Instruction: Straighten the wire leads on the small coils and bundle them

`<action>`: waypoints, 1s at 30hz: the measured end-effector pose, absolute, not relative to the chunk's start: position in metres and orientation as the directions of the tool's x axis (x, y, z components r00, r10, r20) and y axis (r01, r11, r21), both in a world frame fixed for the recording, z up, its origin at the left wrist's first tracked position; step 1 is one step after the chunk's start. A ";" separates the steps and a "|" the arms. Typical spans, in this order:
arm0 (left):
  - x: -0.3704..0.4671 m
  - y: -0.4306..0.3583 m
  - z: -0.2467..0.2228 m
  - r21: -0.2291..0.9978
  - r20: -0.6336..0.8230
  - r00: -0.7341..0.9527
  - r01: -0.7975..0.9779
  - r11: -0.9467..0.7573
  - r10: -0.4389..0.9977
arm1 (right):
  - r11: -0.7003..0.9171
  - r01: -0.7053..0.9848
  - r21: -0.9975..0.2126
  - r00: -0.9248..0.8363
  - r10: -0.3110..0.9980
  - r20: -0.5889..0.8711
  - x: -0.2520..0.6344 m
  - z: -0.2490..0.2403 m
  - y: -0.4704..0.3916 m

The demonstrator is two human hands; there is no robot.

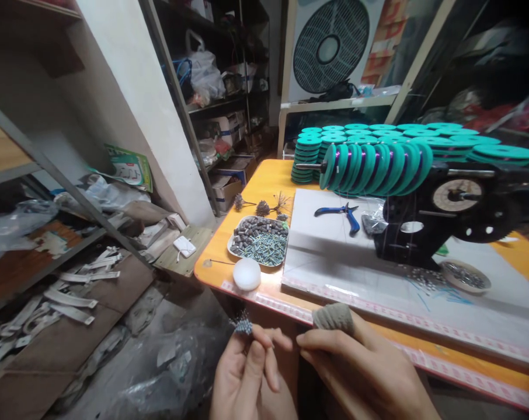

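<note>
My left hand (252,373) pinches a small cluster of blue-grey pieces (242,326) with thin wire-like ends sticking up, in front of the table's near edge. To its right is my right hand (356,361), thumb and fingertips pressed together; anything between them is too small to make out. Grey-green wrapping (333,318) covers one of its fingers. The two hands are close but apart. Beyond them, a white tray (230,248) holds dark pieces and blue-green pieces, with a round white object (246,274) at its near side.
On the orange table (268,173), a grey board (308,256) bears blue-handled pliers (341,214), a black machine (404,233) with green spools (376,168), and a bowl (466,276) of small parts. Dried heads (263,207) lie behind the tray. Shelving stands at the left.
</note>
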State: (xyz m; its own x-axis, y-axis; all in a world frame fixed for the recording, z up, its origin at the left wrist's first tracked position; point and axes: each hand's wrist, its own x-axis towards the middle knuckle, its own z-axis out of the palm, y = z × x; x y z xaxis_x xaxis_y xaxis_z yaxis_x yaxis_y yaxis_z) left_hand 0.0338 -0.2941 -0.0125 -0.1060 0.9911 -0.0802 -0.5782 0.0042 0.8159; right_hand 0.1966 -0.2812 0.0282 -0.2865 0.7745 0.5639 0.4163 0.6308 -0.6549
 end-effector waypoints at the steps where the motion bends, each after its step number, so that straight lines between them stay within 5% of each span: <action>1: 0.034 -0.293 -0.013 0.825 -0.072 -0.110 -0.566 -0.003 0.991 | 0.625 0.415 -0.661 -0.285 0.779 0.558 0.197 0.029 -0.281; 12: 0.041 -0.293 0.007 0.752 -0.203 0.010 -0.639 0.163 0.979 | 0.636 0.406 -0.656 -0.330 0.771 0.544 0.196 0.028 -0.278; 21: 0.036 -0.290 -0.008 0.962 -0.042 -0.105 -0.272 0.012 0.994 | 0.623 0.425 -0.657 -0.342 0.782 0.520 0.195 0.025 -0.277; 27: 0.039 -0.284 -0.017 0.870 0.194 0.038 -0.469 -0.154 0.980 | 0.685 0.447 -0.576 -0.377 0.727 0.573 0.196 0.024 -0.273; 30: 0.041 -0.284 -0.010 0.789 0.162 0.074 -0.609 -0.084 0.984 | 0.739 0.441 -0.510 -0.406 0.671 0.621 0.195 0.022 -0.274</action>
State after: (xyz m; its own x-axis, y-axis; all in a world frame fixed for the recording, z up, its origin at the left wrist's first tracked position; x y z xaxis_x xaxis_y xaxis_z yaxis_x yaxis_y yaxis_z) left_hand 0.0415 -0.2840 -0.0105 0.0745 0.9839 0.1622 -0.6086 -0.0840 0.7890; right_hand 0.1947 -0.2738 0.0222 -0.4061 0.6707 0.6207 0.4407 0.7388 -0.5099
